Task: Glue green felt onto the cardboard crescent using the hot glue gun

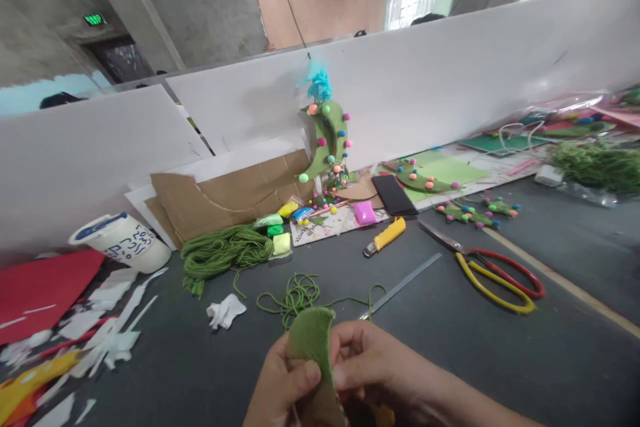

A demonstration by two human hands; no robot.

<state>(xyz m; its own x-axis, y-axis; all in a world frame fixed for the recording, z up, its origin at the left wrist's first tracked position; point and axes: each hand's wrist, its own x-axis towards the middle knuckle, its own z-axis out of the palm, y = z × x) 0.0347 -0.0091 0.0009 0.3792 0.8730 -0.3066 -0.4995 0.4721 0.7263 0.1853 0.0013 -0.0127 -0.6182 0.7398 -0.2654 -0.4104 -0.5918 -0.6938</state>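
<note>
A curved green felt piece (311,337) with a pointed tip stands up between my hands at the bottom middle. My left hand (280,380) grips it, thumb pressed on its face. Closed fingers of my right hand (373,360) pinch at its right edge; whether they also hold a needle or thread is hidden. Loose green yarn (299,293) lies just beyond the felt, one strand running right toward my right hand. A metal ruler strip (410,283) slants across the table behind that hand.
Red-and-yellow-handled scissors (470,253), a yellow utility knife (387,235) and a black phone (394,195) lie to the right. A green yarn bundle (225,253), crumpled tissue (226,311) and white cup (127,240) are left. A pompom-trimmed felt crescent (343,133) stands against the partition (425,87).
</note>
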